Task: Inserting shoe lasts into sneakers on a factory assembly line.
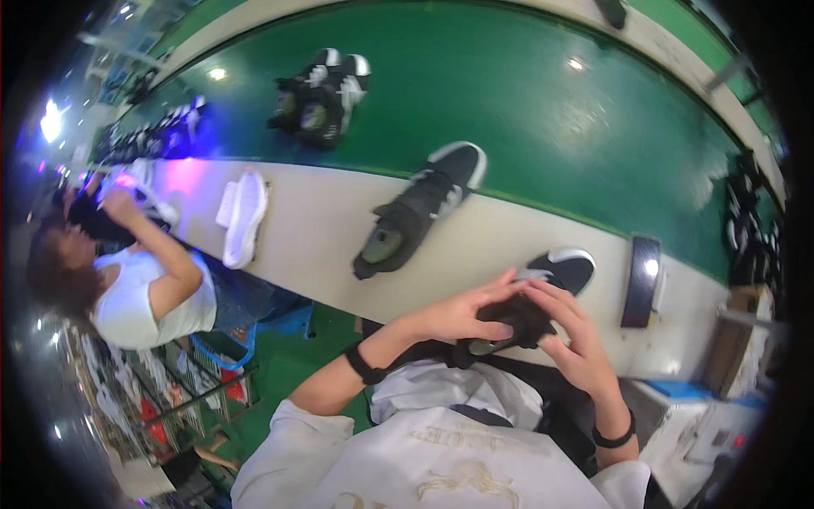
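Observation:
A black sneaker (570, 270) with a white sole edge at its toe rests on the near side of the white bench (517, 229), its heel end toward me. Around its collar and tongue area, my left hand (458, 316) grips from the left, thumb over the opening. From the right, my right hand (578, 339) is curled on the same shoe, fingers across its upper. The fingertips of both hands come close together on top. Another black sneaker (421, 208) lies just beyond, angled with its toe away from me and a greenish insole showing.
A pair of black shoes (326, 102) sits on the green surface (509, 76). White soles (247, 219) lie on the bench, left. A dark curved block (641, 282) stands at right, near a cardboard box (736, 343). A co-worker (153, 288) works at left; racks hold more shoes.

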`<control>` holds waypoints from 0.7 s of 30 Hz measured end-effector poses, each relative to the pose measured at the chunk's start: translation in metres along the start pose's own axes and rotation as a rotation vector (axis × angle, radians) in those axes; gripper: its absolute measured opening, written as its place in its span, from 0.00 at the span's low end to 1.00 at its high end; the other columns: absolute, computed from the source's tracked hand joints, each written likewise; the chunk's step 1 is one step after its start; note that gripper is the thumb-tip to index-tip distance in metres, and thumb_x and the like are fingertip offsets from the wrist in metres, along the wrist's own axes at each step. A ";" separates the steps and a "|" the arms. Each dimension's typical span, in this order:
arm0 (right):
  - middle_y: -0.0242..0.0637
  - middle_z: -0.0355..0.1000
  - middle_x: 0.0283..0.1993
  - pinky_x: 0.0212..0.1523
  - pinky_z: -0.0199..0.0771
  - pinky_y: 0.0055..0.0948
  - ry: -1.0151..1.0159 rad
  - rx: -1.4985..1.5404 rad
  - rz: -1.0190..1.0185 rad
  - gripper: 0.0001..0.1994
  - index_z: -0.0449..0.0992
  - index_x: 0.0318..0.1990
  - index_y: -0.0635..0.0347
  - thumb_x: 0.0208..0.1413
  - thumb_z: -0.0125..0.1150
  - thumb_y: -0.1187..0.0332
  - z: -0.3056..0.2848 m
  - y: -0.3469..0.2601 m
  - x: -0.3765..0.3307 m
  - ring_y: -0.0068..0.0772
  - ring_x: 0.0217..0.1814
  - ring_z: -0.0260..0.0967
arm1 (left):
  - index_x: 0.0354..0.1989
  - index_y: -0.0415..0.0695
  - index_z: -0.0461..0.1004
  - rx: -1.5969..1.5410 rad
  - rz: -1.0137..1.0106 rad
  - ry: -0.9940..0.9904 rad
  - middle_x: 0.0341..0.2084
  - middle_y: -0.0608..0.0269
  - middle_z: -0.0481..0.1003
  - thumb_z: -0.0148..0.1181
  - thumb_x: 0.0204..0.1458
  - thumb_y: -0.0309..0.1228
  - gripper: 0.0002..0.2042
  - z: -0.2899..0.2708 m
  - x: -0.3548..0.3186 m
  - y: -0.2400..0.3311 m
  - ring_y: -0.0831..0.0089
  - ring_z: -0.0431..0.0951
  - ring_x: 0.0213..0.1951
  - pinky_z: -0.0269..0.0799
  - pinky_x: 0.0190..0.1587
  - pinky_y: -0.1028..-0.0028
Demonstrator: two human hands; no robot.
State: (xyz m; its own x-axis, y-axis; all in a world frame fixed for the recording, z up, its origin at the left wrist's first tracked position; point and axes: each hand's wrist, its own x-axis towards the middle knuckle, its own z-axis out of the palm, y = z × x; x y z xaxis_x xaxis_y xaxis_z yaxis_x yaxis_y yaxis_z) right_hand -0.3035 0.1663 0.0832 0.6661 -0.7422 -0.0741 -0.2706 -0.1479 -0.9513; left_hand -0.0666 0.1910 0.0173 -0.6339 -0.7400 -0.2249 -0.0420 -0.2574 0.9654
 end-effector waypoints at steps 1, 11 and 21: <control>0.49 0.63 0.65 0.68 0.56 0.42 -0.003 -0.118 0.058 0.30 0.67 0.62 0.64 0.48 0.60 0.69 -0.004 -0.002 -0.001 0.51 0.68 0.59 | 0.68 0.45 0.59 -0.063 -0.044 0.014 0.72 0.49 0.47 0.63 0.56 0.34 0.31 -0.004 0.000 -0.006 0.57 0.42 0.74 0.40 0.72 0.61; 0.49 0.71 0.56 0.60 0.64 0.43 -0.145 -0.330 -0.110 0.25 0.72 0.53 0.69 0.48 0.62 0.66 -0.006 -0.007 0.026 0.54 0.57 0.66 | 0.44 0.43 0.80 0.808 0.242 0.410 0.42 0.58 0.80 0.56 0.57 0.37 0.13 -0.035 0.013 0.016 0.58 0.80 0.41 0.75 0.44 0.61; 0.47 0.76 0.48 0.48 0.72 0.41 -0.174 -0.480 -0.149 0.34 0.75 0.50 0.69 0.32 0.77 0.61 -0.007 -0.010 0.043 0.51 0.47 0.71 | 0.29 0.40 0.71 0.596 0.503 0.497 0.37 0.50 0.76 0.57 0.47 0.22 0.02 0.057 -0.053 0.032 0.53 0.78 0.40 0.75 0.38 0.60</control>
State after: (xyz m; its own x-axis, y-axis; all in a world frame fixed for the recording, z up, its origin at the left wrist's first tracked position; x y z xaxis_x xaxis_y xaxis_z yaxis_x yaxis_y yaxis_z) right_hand -0.2772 0.1318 0.0914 0.8160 -0.5770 -0.0354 -0.4245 -0.5565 -0.7142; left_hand -0.0782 0.2569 0.0674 -0.2870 -0.8950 0.3414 -0.3296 0.4269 0.8421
